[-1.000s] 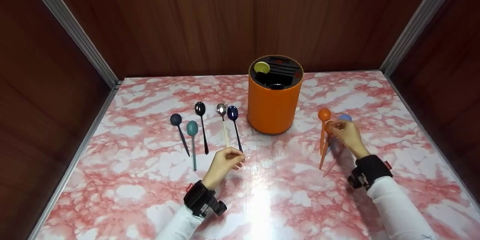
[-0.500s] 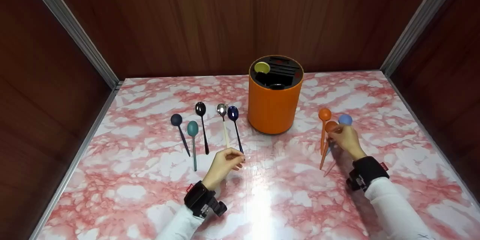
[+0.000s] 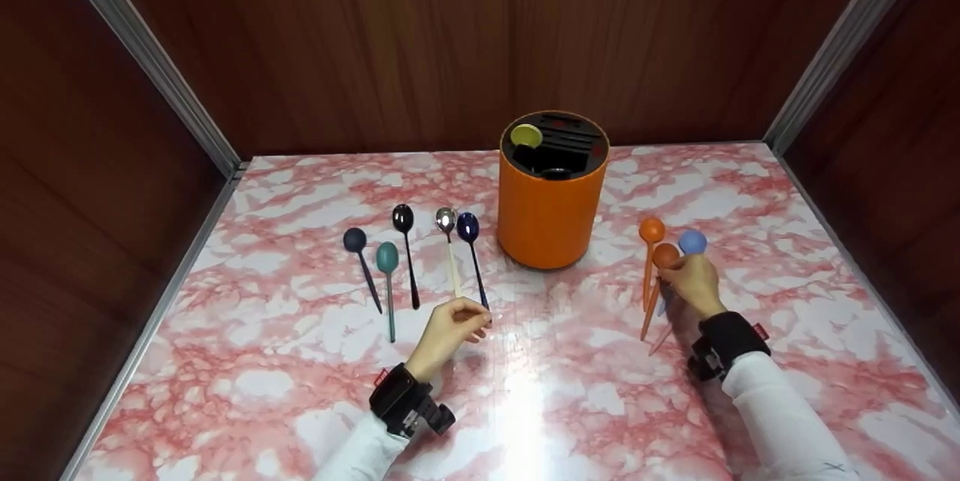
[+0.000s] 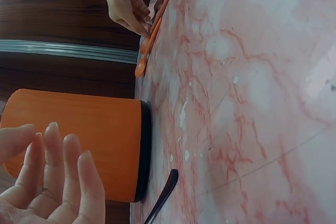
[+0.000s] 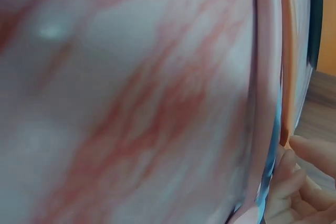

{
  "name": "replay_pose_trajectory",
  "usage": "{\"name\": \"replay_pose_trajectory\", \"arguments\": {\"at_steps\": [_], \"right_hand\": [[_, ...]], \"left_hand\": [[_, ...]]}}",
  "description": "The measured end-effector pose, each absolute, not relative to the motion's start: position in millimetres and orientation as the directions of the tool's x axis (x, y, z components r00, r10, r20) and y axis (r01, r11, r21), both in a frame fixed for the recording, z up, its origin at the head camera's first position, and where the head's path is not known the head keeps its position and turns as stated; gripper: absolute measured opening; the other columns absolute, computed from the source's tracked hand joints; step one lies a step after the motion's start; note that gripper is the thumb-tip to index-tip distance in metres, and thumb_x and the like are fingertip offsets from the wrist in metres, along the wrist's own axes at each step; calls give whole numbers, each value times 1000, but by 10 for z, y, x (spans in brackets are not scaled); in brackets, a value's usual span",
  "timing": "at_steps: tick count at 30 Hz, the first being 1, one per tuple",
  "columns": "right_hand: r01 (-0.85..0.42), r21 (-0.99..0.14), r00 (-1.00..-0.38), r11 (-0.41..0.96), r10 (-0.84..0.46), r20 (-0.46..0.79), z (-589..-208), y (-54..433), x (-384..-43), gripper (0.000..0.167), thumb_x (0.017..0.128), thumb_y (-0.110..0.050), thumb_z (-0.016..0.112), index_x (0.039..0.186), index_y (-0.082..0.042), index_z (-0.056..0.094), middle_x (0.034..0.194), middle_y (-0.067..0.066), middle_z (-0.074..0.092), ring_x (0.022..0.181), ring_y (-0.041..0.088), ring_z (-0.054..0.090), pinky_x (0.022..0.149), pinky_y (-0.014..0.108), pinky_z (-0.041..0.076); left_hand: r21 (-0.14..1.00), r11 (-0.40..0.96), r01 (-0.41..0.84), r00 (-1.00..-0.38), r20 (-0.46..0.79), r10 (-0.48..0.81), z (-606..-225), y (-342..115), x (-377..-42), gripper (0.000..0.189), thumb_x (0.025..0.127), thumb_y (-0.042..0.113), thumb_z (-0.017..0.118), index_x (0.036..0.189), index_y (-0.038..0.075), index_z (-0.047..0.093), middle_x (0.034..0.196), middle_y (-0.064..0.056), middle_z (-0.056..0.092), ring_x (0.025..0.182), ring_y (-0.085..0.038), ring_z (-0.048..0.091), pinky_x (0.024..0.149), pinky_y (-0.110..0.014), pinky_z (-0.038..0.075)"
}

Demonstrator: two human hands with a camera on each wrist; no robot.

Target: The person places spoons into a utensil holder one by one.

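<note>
My right hand [image 3: 691, 284] pinches the darker orange spoon [image 3: 665, 255] near its neck; in the right wrist view thumb and finger meet at the orange handle [image 5: 287, 77]. Left of it lies a brighter orange spoon [image 3: 652, 230]. A light blue spoon [image 3: 692, 242] and a pink spoon [image 3: 660, 340] lie partly under this hand, the pink one's bowl hidden in the head view. My left hand [image 3: 448, 331] holds nothing; its fingers are loosely bent near the handle ends of the dark blue spoon [image 3: 469, 227] and the silver spoon with a cream handle [image 3: 446, 220].
An orange cylindrical holder [image 3: 550, 218] with a black slotted top and a yellow-green round insert [image 3: 526, 136] stands at the back centre. On the left lie a black spoon [image 3: 403, 218], a teal spoon [image 3: 388, 257] and a navy spoon [image 3: 355, 240]. Wooden panels [image 3: 375, 46] enclose the marbled table.
My right hand has drawn slightly toward me, baring the darker orange spoon's bowl and the light blue one's. My left hand and the spoons stay practically where they were.
</note>
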State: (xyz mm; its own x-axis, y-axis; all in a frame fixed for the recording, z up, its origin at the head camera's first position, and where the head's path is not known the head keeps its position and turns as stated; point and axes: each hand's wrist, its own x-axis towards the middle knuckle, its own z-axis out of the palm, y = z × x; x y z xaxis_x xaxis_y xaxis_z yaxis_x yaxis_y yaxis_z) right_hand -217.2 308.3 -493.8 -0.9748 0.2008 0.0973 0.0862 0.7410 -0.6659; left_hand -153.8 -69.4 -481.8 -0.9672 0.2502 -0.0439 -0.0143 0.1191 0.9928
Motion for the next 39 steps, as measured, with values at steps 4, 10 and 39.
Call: {"name": "replay_pose_trajectory", "arguments": {"at_steps": [4,10,39], "right_hand": [[112,-658,-973,744,217,81,-4927,3076,-2189,21,75,-6,66,78,15,64,63,20,63,55,18,55,54,27,44],[196,-625,-972,756,235,-21,-4883,3057,-2214,22,76,-11,65,75,10,60,58,10,57,63,30,57,55,32,41],[314,-838,-947,446,212,-243,-4815,3060,-2259,26,82,-7,59,97,13,51,58,-4,59,49,3,60,54,25,56]], "left_hand": [[992,124,-19,-967,-50,250,-4834,-692,-1540,23,87,8,60,98,-12,59,89,-25,66,69,-12,62,63,-23,53],[993,118,-19,-963,-50,264,-4853,-698,-1540,24,87,9,60,98,-12,59,89,-26,66,68,-9,61,63,-23,53],[995,98,-20,-961,-46,272,-4862,-712,-1518,24,88,8,60,100,-13,59,92,-30,64,69,-12,61,65,-28,55]]}}
